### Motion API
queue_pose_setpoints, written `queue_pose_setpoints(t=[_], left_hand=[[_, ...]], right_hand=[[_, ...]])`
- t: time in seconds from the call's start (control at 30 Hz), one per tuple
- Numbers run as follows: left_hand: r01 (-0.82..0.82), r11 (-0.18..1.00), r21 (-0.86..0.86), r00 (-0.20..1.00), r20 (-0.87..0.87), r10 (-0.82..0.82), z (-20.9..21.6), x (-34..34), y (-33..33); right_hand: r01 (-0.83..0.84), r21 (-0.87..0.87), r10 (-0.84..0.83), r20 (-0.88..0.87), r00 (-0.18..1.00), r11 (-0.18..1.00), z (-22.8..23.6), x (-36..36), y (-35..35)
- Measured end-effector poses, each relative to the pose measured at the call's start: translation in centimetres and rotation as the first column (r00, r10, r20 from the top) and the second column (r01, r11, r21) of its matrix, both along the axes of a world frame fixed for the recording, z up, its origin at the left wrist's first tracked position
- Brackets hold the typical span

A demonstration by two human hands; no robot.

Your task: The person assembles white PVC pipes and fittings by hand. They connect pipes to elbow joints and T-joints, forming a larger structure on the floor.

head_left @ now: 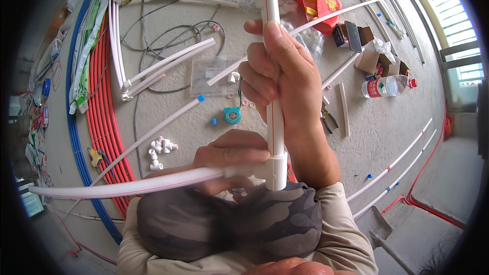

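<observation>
My right hand (290, 58) is wrapped round an upright white pipe (274, 127) with a thin red line along it. The pipe's lower end sits in a white fitting (276, 173) just above my knees. A second white pipe (127, 188) comes in level from the left toward that fitting. My left hand (229, 147), partly blurred, is closed round this pipe's right end, its fingertips against the upright pipe near the fitting. The joint between the level pipe and the fitting is hard to make out.
Ahead on the concrete floor lie a teal tape measure (233, 115), loose white fittings (162, 145), pliers (330, 117) and cut pipes (168, 63). Red pipes (99, 122) run along the left. A red bag (317, 5), cardboard box (369, 58) and plastic bottle (389, 86) are at the right.
</observation>
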State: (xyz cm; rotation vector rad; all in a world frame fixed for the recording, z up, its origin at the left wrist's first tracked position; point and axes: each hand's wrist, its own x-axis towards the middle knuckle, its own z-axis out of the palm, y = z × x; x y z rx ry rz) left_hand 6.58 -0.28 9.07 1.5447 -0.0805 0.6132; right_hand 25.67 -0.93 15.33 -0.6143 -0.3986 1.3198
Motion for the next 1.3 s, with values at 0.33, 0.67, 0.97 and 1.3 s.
queue_pose_setpoints(t=[0.33,0.67,0.97,1.3], left_hand=[[-0.048,0.998,-0.044,0.998,0.038,0.050,-0.46,-0.50,-0.75],[-0.047,0.999,-0.027,0.998,0.042,0.048,-0.08,-0.63,-0.84],[-0.058,0.996,-0.063,0.996,0.069,0.063,-0.39,-0.57,-1.14],[-0.050,0.995,-0.087,0.997,0.051,0.055,-0.43,-0.29,-0.97]], right_hand=[[0.031,-0.015,-0.031,0.013,0.999,0.999,0.24,-0.68,-0.35],[0.030,-0.004,-0.030,0.003,1.000,1.000,0.52,-0.94,-0.50],[0.035,-0.024,-0.034,0.027,0.999,0.999,0.66,-0.98,-0.54],[0.037,-0.037,-0.036,0.031,0.999,0.999,0.50,-0.81,-0.42]])
